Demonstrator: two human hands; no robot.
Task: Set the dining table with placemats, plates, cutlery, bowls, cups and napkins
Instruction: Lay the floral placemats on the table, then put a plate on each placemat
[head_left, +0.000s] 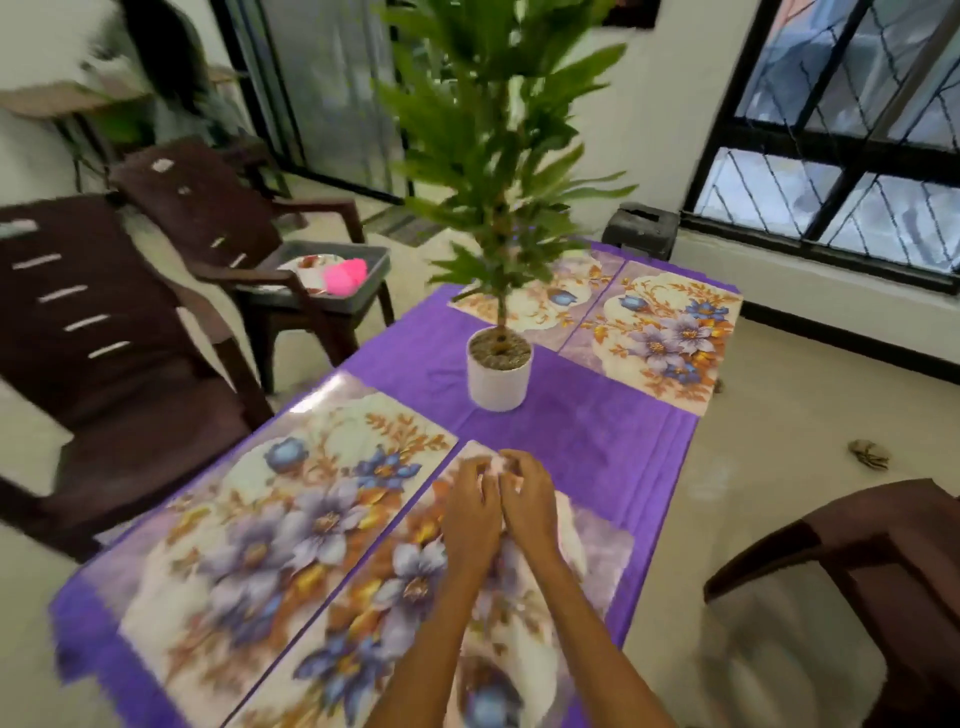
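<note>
Four floral placemats lie on the purple tablecloth (597, 436). The near right placemat (395, 613) sits under my forearms, and the near left placemat (249, 519) lies beside it. Two far placemats (660, 332) are at the far end, one partly behind the plant. My left hand (470, 512) and my right hand (527, 501) are side by side at the near right placemat's far edge. Their fingers curl over that edge and appear to pinch it. The view is blurred.
A white pot (498, 379) with a tall green plant stands mid-table. A grey tray (374, 260) on a brown chair at the left holds a plate and a pink cup (345, 275). More brown chairs (119, 364) stand left and right (883, 571).
</note>
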